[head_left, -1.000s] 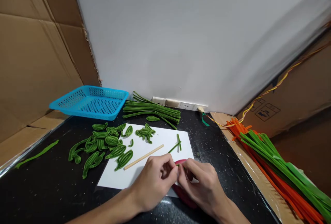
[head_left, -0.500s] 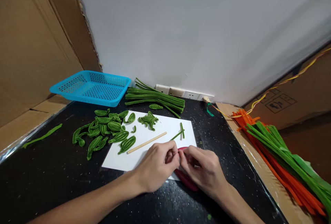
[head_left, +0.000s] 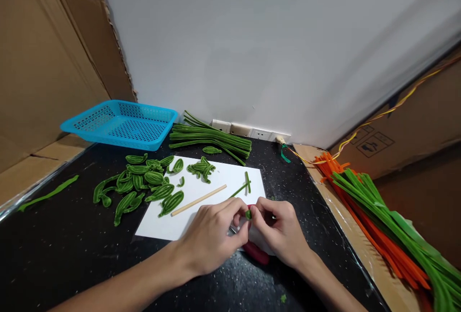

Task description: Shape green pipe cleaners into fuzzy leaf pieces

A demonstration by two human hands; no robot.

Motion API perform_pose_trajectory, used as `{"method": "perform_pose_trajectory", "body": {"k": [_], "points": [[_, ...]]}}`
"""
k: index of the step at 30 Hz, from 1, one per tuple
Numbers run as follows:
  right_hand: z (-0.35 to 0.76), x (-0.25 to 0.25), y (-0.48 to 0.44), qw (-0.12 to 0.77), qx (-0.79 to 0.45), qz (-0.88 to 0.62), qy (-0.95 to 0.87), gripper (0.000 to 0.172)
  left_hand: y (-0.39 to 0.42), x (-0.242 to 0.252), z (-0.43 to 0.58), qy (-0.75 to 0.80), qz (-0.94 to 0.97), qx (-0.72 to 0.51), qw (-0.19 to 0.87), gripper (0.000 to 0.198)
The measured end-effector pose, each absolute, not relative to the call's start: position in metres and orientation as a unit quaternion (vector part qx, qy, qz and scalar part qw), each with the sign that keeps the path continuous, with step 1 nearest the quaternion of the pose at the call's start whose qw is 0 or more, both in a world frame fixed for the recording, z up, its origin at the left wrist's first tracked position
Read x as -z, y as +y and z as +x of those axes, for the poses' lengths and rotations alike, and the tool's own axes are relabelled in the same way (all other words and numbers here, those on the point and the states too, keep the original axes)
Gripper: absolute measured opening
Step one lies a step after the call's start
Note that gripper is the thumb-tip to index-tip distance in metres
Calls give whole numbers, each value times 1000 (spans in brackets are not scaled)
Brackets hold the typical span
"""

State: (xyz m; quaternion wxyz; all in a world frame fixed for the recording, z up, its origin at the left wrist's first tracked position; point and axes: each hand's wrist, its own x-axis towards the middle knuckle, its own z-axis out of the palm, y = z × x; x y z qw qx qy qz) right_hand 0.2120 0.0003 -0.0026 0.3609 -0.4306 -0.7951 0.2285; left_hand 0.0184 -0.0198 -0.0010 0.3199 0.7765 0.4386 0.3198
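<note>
At the near edge of the white paper sheet [head_left: 158, 225], the left hand [head_left: 212, 237] and right hand [head_left: 279, 233] pinch a short fuzzy green pipe-cleaner piece [head_left: 248, 214] tightly between them. Gripping just beside the bend should keep it neat.

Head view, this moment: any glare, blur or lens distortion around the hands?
Head view: soft, even light, no hard glare, faint sheen on the black counter. Head view: left hand, right hand and the green piece pinched between them are sharp. Head view: wide-angle stretch smears the stem pile at right.
</note>
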Motion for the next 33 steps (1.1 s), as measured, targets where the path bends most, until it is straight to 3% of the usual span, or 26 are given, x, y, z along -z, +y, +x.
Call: {"method": "perform_pose_trajectory", "body": {"k": [11, 14, 17, 23, 29, 33], "points": [[210, 0, 0, 326, -391, -458, -729, 52, -16, 9, 17, 396, 783, -368, 307, 16], [209, -3, -1, 351, -434, -440, -703, 46, -16, 9, 17, 385, 767, -384, 341, 18], [209, -6, -3, 374, -497, -410, -667, 32, -14, 7, 17, 377, 733, -397, 403, 23], [208, -6, -4, 395, -544, -373, -640, 31, -2, 1, 18, 329, 537, -373, 682, 42], [205, -6, -7, 396, -511, -367, -669, 34, 2, -3, 12, 308, 481, -391, 722, 39], [212, -1, -4, 369, -348, -385, -771, 26, 7, -3, 8, 320, 467, -406, 717, 37]]}}
